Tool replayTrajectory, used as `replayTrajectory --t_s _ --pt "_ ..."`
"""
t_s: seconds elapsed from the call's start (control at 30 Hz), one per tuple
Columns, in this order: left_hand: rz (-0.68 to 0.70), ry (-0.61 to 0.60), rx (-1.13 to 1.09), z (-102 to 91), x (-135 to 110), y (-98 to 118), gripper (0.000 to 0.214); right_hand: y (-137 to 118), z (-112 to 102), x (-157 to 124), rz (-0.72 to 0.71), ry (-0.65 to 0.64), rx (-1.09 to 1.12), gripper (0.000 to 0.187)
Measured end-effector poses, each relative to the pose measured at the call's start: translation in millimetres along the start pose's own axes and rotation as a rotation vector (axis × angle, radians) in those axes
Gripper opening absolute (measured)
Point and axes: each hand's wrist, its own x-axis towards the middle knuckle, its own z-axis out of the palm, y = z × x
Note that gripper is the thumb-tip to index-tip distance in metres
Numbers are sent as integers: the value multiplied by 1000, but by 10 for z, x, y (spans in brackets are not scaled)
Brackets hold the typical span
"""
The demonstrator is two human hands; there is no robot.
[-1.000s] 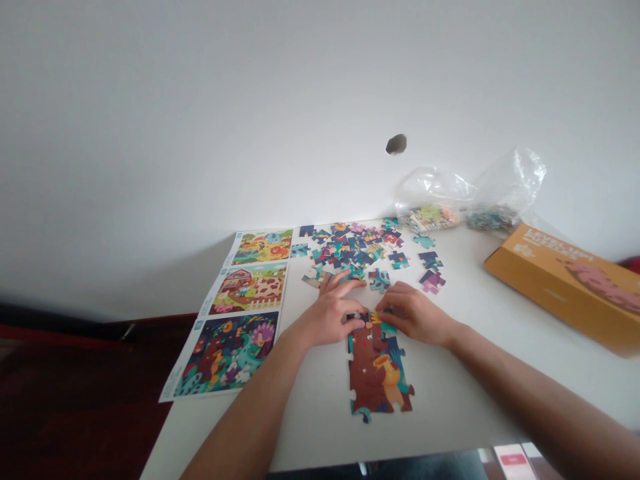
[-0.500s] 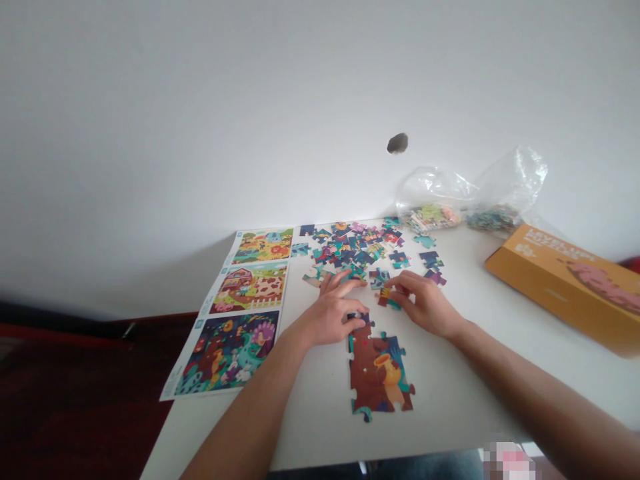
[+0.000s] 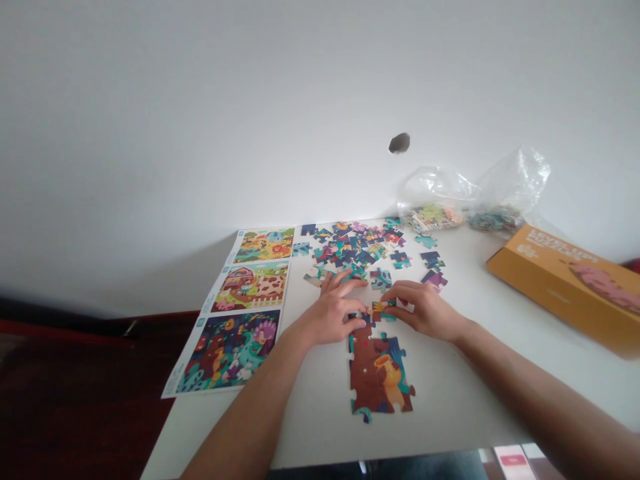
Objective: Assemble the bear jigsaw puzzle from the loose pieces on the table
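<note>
A partly joined jigsaw puzzle (image 3: pixel 367 380), brown with a yellow jar, lies flat on the white table. At its upper left corner, my left hand (image 3: pixel 330 313) has thumb and forefinger closed about a dark puzzle piece, which they partly cover. The other fingers of that hand stretch toward the loose pieces. My right hand (image 3: pixel 425 308) pinches a small puzzle piece (image 3: pixel 378 309) with yellow, brown and teal on it, low over the table. This piece is just right of the left fingertips; whether it touches the joined part cannot be made out.
Loose puzzle pieces (image 3: pixel 357 248) lie scattered toward the wall. A sheet with three printed pictures (image 3: pixel 227 313) is at the left. Clear bags of pieces (image 3: pixel 433 217) stand at the back right, near an orange box (image 3: pixel 565 287). A hole (image 3: pixel 399 143) shows in the wall.
My right hand has brought its puzzle piece left and slightly toward me, closer to the left fingertips. My left hand has stayed nearly still.
</note>
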Motion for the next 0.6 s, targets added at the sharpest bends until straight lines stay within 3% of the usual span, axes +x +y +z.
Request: replayTrajectory --t_s 0.23,0.6 --pt "4 7 -5 -13 -4 14 11 37 -11 -18 12 -106 -50 24" --pt "2 10 0 -19 -2 18 11 61 1 -22 -20 -128 -56 37"
